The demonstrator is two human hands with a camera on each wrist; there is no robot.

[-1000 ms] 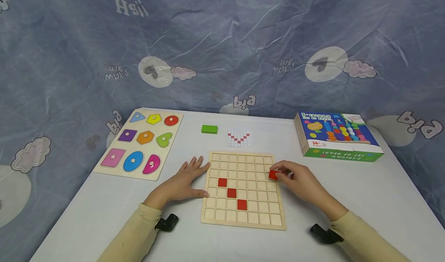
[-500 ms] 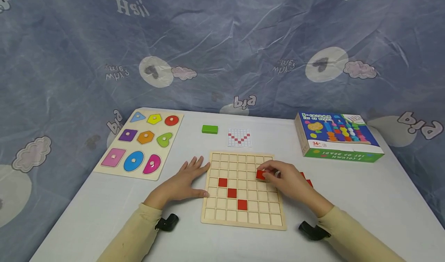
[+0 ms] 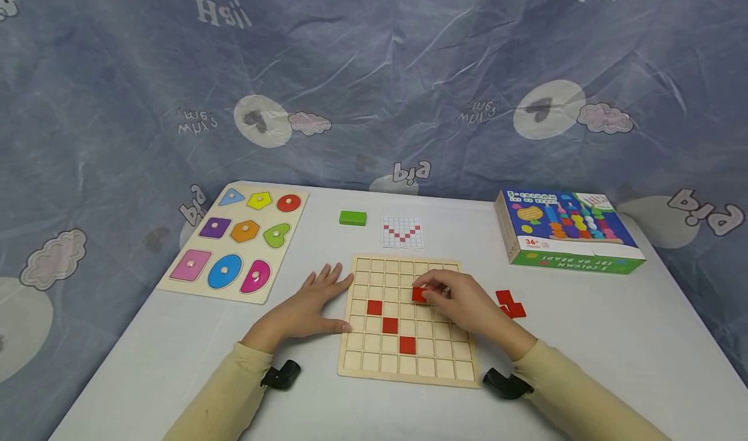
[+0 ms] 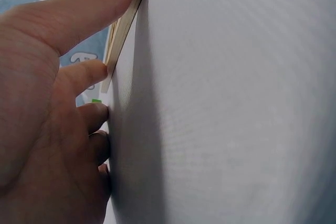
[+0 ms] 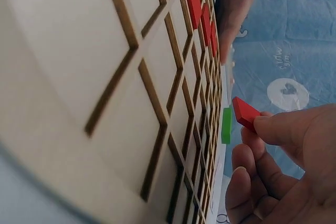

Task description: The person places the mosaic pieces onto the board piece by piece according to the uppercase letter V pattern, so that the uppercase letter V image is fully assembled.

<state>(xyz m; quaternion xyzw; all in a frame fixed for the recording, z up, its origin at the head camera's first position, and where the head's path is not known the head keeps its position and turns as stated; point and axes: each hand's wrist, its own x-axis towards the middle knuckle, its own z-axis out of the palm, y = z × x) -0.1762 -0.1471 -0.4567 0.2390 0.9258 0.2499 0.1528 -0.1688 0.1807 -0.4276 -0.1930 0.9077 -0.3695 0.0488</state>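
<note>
A wooden grid board (image 3: 362,363) lies in front of the person, with three red square tiles (image 3: 389,325) set in its cells along a diagonal. Between thumb and fingertips the right hand (image 3: 458,298) pinches another red square tile (image 5: 245,113), held above the board's upper middle cells. The right wrist view shows this tile tilted and raised off the grid. The left hand (image 3: 310,308) rests spread at the board's left side, its thumb and index fingertip touching the edge; in the left wrist view the thumb (image 4: 94,11) lies against the board's wooden rim.
Several loose red tiles (image 3: 514,309) lie right of the board. Behind it are a green block (image 3: 353,218) and a pattern card (image 3: 402,232) with a red V. A shape puzzle (image 3: 274,197) stands back left, a bead-set box (image 3: 573,230) back right.
The right hand has moved left across the board with the pinched red tile, from the right edge to the upper middle. Loose tiles behind it came into view. The left hand stayed still.
</note>
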